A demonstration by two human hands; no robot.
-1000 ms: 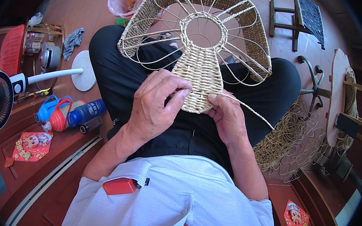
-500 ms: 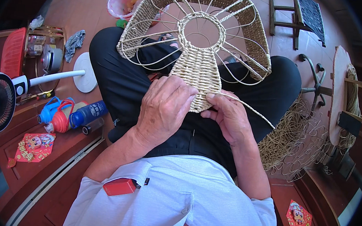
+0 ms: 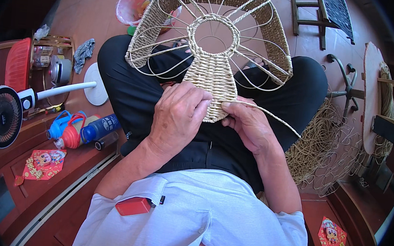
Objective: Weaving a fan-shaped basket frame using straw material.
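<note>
Both arms are bent at the elbow, slanting inward from low on either side. The left forearm leads over its wrist to the left grip, back upward, fingers curled and thumb drawn in close beside the index. The right forearm rises to the right grip, its thumb pointing inward and pressed down, fingers tucked beneath. The two stand near each other, apart.

Cannot see most fingertips of the left hand, hidden beneath its knuckles, nor all those of the right hand, probably curled under the woven panel. Cut off by the upper edge: the top of the wicker frame; hidden behind the frame: 1 side of the pink bucket.
</note>
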